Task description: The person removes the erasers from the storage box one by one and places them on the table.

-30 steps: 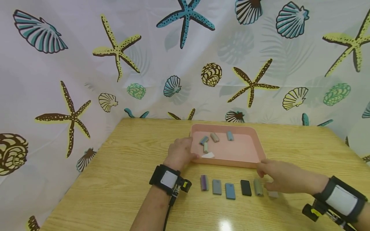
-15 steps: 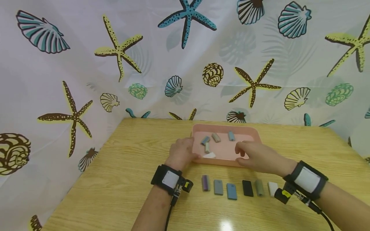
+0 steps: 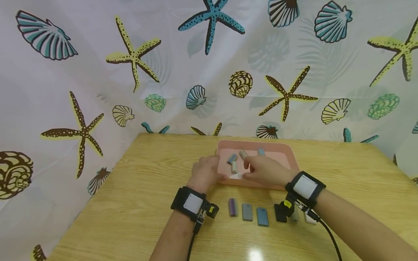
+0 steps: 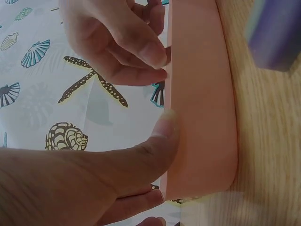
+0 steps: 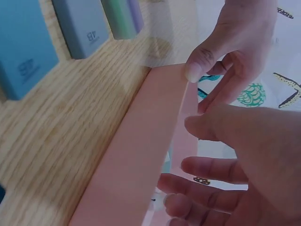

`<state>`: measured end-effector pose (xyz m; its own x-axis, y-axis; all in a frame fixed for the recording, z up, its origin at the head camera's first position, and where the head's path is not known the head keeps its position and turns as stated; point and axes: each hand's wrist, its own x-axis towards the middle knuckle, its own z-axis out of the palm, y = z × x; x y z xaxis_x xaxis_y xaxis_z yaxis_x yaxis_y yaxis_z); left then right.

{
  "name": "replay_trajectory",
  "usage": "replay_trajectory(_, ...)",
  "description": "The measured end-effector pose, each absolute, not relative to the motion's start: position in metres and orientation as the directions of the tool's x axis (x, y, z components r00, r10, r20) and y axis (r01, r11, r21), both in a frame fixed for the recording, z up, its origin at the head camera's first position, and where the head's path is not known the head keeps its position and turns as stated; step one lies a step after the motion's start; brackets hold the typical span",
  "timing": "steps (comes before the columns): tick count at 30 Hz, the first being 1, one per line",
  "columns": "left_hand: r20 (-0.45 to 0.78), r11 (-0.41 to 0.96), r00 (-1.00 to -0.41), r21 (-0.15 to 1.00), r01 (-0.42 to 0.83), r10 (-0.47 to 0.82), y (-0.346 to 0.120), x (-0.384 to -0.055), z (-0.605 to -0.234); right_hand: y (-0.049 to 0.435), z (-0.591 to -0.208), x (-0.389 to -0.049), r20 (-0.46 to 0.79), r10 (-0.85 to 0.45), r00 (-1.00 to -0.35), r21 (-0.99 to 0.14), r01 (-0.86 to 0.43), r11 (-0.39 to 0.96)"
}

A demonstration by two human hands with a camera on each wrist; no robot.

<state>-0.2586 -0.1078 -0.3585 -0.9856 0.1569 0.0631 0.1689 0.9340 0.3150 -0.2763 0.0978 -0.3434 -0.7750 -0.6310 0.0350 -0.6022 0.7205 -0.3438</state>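
My left hand [image 3: 205, 172] grips the front left corner of a shallow pink tray [image 3: 282, 146]; in the left wrist view its thumb presses the outer wall. My right hand [image 3: 267, 172] hovers over the tray's front part, its fingertips close to a white eraser [image 3: 236, 176]. Thumb and fingers are apart in the right wrist view, with nothing seen between them. Also in the tray are a pale green eraser [image 3: 234, 167], a blue-grey one [image 3: 232, 158], a beige one [image 3: 243, 154] and a blue one [image 3: 261, 152], partly covered by the right hand.
Before the tray, a row of erasers lies on the wooden table [image 3: 156, 174]: purple [image 3: 233, 207], grey [image 3: 247, 211], blue [image 3: 262, 216], black [image 3: 279, 213], green [image 3: 295, 216] and white [image 3: 310, 218]. The right wrist camera partly covers the row. A shell-patterned cloth [image 3: 183, 65] hangs behind.
From beside the tray's front right corner, over the white eraser in the row, my right hand has moved left across the tray to the white eraser inside. My left hand keeps its grip.
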Motion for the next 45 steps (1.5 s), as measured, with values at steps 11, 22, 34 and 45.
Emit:
replay_trajectory(11, 0.096, 0.938, -0.979, 0.283, 0.199, 0.179, -0.109, -0.258, -0.360, 0.078, -0.351, -0.297, -0.127, -0.606, -0.785, -0.373, -0.528, 0.763)
replay_trajectory(22, 0.110, 0.939, -0.978, 0.279, 0.200, 0.175, -0.110, -0.259, -0.358, 0.058, -0.349, -0.309, -0.280, -0.504, -0.817, -0.364, -0.396, 0.843)
replay_trajectory(34, 0.109, 0.939, -0.979, 0.283, 0.196, 0.171, -0.111, -0.258, -0.359, 0.060, -0.353, -0.312, -0.256, -0.483, -0.837, -0.347, -0.387, 0.854)
replay_trajectory(45, 0.116, 0.941, -0.980, 0.281, 0.191, 0.165, -0.111, -0.258, -0.359, 0.070, -0.359, -0.308, -0.116, -0.545, -0.831, -0.332, -0.485, 0.809)
